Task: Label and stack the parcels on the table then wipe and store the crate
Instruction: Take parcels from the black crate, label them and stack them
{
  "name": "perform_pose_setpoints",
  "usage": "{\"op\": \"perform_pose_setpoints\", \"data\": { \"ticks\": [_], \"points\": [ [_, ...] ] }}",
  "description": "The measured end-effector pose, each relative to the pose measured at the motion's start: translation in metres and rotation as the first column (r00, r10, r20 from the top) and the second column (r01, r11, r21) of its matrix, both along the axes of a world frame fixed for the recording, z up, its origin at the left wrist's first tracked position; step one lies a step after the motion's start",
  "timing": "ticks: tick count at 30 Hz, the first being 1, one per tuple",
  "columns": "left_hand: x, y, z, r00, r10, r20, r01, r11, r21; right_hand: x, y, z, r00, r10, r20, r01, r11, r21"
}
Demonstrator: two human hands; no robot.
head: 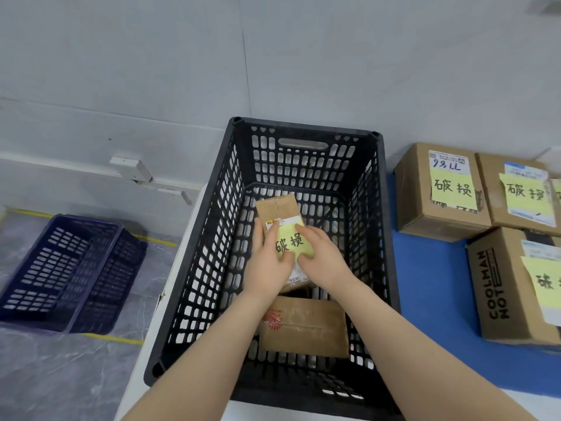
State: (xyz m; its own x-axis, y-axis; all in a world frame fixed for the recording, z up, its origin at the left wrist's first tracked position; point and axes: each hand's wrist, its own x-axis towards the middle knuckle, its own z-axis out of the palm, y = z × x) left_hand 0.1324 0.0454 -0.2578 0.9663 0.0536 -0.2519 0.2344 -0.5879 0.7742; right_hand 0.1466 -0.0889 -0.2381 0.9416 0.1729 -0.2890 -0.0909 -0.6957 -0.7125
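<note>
Parcel (277, 208) lies inside the black crate (206, 253) at frame centre, long axis running up-frame away from you. Your left hand (267, 259) and right hand (321, 259) clasp its near end from either side, fingers curled round its edges over the yellow label (291, 243). Labelled boxes (416, 196) stand at frame right, nearer your right hand.

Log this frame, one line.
step: labelling | left hand, right hand: hold small parcel, press yellow note onto it | where: in black crate | pending: red-logo parcel
</note>
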Motion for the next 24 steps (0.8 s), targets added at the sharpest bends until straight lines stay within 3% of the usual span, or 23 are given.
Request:
{"op": "perform_pose_setpoints", "data": {
  "ticks": [4, 9, 13, 17, 20, 24],
  "points": [
    [-0.001, 0.005, 0.030, 0.987, -0.024, 0.162, 0.014, 0.998, 0.062, -0.003, 0.000, 0.026, 0.987, -0.043, 0.156, 0.030, 0.996, 0.086],
    [-0.011, 0.007, 0.095, 0.898, -0.151, 0.413, 0.078, 0.979, 0.187, -0.026, -0.007, 0.085, 0.919, -0.071, 0.388, 0.021, 0.991, 0.132],
    [-0.018, -0.013, 0.158, 0.782, -0.274, 0.560, 0.130, 0.950, 0.283, -0.058, -0.030, 0.142, 0.838, -0.169, 0.519, 0.064, 0.975, 0.213],
    [-0.028, -0.065, 0.213, 0.609, -0.348, 0.712, 0.205, 0.937, 0.283, -0.095, -0.079, 0.188, 0.726, -0.297, 0.621, 0.142, 0.948, 0.286],
    [-0.045, -0.113, 0.220, 0.572, -0.415, 0.707, 0.303, 0.908, 0.288, -0.125, -0.125, 0.195, 0.710, -0.349, 0.611, 0.233, 0.936, 0.264],
    [-0.071, -0.166, 0.182, 0.642, -0.509, 0.573, 0.432, 0.858, 0.278, -0.158, -0.171, 0.167, 0.769, -0.408, 0.492, 0.341, 0.913, 0.224]
  ]
}}
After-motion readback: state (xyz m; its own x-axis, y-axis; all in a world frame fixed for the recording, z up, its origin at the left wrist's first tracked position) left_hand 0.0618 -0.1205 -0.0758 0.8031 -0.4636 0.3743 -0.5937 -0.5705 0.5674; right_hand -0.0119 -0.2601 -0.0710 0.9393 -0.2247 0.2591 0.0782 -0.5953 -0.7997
